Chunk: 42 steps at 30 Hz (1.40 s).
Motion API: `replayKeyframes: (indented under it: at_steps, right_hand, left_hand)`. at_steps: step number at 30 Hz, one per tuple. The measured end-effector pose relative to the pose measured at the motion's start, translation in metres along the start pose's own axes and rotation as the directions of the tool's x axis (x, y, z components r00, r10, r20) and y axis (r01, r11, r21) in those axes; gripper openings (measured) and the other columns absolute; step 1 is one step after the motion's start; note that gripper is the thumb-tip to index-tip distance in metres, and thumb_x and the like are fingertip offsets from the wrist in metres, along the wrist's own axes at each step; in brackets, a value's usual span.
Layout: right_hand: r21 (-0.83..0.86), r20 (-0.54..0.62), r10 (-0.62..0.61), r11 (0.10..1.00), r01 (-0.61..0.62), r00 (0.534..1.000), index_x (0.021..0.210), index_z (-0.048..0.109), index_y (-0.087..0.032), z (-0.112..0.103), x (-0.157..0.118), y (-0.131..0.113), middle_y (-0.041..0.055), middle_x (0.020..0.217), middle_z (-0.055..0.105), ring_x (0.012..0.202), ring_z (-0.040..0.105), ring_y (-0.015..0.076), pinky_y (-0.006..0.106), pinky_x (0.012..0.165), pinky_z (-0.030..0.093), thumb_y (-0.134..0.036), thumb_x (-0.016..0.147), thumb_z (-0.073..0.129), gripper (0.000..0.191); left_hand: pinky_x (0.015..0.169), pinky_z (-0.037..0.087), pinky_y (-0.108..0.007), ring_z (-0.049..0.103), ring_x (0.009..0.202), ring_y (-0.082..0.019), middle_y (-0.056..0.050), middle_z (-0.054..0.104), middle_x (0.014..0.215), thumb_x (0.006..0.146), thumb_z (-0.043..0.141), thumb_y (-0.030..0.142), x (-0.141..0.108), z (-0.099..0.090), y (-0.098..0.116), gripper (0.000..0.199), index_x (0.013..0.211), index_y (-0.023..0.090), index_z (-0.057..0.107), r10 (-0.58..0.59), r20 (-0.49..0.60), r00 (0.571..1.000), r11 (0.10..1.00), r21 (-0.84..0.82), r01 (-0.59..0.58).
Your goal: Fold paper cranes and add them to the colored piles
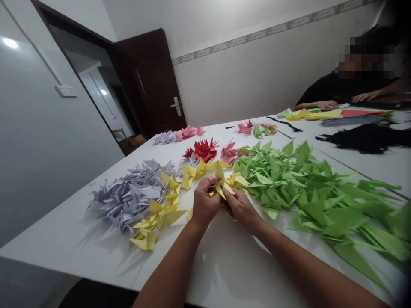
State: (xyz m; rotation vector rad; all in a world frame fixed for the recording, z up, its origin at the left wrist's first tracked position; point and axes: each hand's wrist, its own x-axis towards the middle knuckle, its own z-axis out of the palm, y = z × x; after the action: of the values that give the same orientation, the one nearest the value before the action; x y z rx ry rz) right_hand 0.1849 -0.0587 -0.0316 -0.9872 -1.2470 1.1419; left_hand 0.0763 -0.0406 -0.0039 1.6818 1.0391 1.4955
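Note:
Between both hands, just over the white table [221, 256], is a yellow origami crane [220, 176] of folded paper with pointed tips. My left hand [205, 200] closes on its left side, and my right hand [240, 208] pinches its lower right part. Fingers hide some of the folds. More yellow paper cranes [157, 216] curve around the hands on the left and behind them. To the left lies a heap of pale lilac cranes [135, 194]. A large heap of green cranes [308, 192] spreads out on the right.
Red cranes [204, 149] and pink cranes [229, 152] lie farther back, with small mixed piles near the far edge. At the right are black cords [366, 137] and coloured paper sheets [340, 114]. Another person [349, 90] sits there. A dark door [147, 81] stands open.

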Motion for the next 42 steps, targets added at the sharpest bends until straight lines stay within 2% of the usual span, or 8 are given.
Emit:
replayKeyframes:
  at_steps: [6, 16, 26, 36, 42]
  right_hand:
    - [-0.021, 0.009, -0.013, 1.000, 0.013, 1.000, 0.065, 0.042, -0.022, -0.0006, 0.0012, 0.0021, -0.0084, 0.043, 0.036, 0.037, 0.028, 0.0079, 0.024, 0.038, 0.021, -0.063, 0.081, 0.047, 0.044]
    - [-0.031, 0.007, 0.007, 1.000, -0.006, 1.000, 0.066, 0.043, -0.022, -0.0010, 0.0020, 0.0046, -0.0078, 0.046, 0.038, 0.039, 0.030, 0.0081, 0.023, 0.038, 0.022, -0.060, 0.081, 0.049, 0.041]
    - [-0.033, 0.004, -0.001, 0.999, 0.002, 1.000, 0.065, 0.043, -0.021, -0.0005, 0.0006, 0.0025, -0.0080, 0.045, 0.037, 0.040, 0.029, 0.0081, 0.023, 0.038, 0.021, -0.061, 0.080, 0.050, 0.043]
    - [0.000, 0.000, 0.017, 1.000, -0.017, 1.000, 0.064, 0.044, -0.022, -0.0005, -0.0006, 0.0007, -0.0079, 0.044, 0.036, 0.038, 0.027, 0.0086, 0.024, 0.038, 0.019, -0.057, 0.079, 0.055, 0.040]
    - [-0.015, -0.012, 0.003, 1.000, -0.004, 1.000, 0.064, 0.045, -0.022, 0.0001, -0.0005, 0.0010, -0.0076, 0.045, 0.036, 0.039, 0.028, 0.0081, 0.024, 0.037, 0.019, -0.061, 0.078, 0.053, 0.043]
  left_hand:
    - [0.070, 0.054, -0.025, 0.065, 0.079, -0.014, -0.007, 0.066, 0.096, 0.065, 0.057, 0.007, -0.0001, -0.0006, -0.0010, 0.031, 0.094, 0.015, 0.066, -0.014, 0.021, 1.000, 1.000, 0.009, 0.014]
    - [0.079, 0.054, -0.028, 0.065, 0.089, -0.016, -0.007, 0.066, 0.097, 0.067, 0.054, 0.005, 0.0007, -0.0008, -0.0047, 0.032, 0.095, 0.016, 0.066, 0.016, 0.030, 0.999, 0.998, 0.053, -0.017]
    - [0.079, 0.054, -0.027, 0.065, 0.091, -0.017, -0.007, 0.066, 0.096, 0.067, 0.054, 0.005, 0.0010, -0.0013, -0.0038, 0.031, 0.093, 0.015, 0.066, 0.029, 0.025, 0.999, 0.996, 0.082, -0.031]
    - [0.079, 0.054, -0.027, 0.065, 0.090, -0.016, -0.005, 0.067, 0.094, 0.065, 0.055, 0.002, 0.0005, -0.0012, -0.0015, 0.033, 0.092, 0.017, 0.067, 0.010, 0.019, 1.000, 0.999, 0.039, -0.011]
    - [0.079, 0.054, -0.027, 0.065, 0.091, -0.017, -0.006, 0.066, 0.095, 0.065, 0.055, 0.002, 0.0000, -0.0009, -0.0012, 0.033, 0.092, 0.016, 0.067, 0.017, 0.019, 1.000, 0.998, 0.056, -0.019]
